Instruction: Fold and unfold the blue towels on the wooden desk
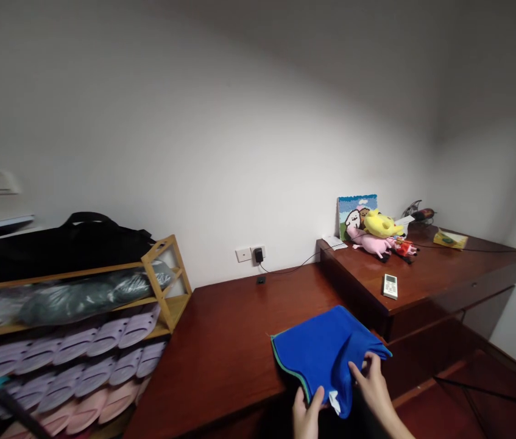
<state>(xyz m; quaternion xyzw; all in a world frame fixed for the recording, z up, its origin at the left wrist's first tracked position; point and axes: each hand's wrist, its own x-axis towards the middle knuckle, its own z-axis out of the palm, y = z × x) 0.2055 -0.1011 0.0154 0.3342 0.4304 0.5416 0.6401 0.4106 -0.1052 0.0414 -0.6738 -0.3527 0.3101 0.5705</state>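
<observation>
A blue cloth point(315, 341) with a green stitched edge hangs between my two hands at the front edge of the reddish-brown desk point(221, 341). My left hand point(307, 416) pinches its lower edge near the green stitching. On the other side, my right hand point(371, 381) grips a bunched fold of the cloth. A small white tag point(334, 401) shows at the bottom, between the hands. The far part of the cloth is spread over the desk's right side, and its right corner points toward the drawer unit.
On the higher drawer unit point(426, 292) at right lie a remote control point(390, 286), plush toys point(381, 224), a picture point(353, 207) and a yellow tissue pack point(450, 239). A charger point(258, 255) sits in the wall socket. Left stands a wooden rack point(178, 308) with slippers point(106, 338) and a black bag point(61, 244).
</observation>
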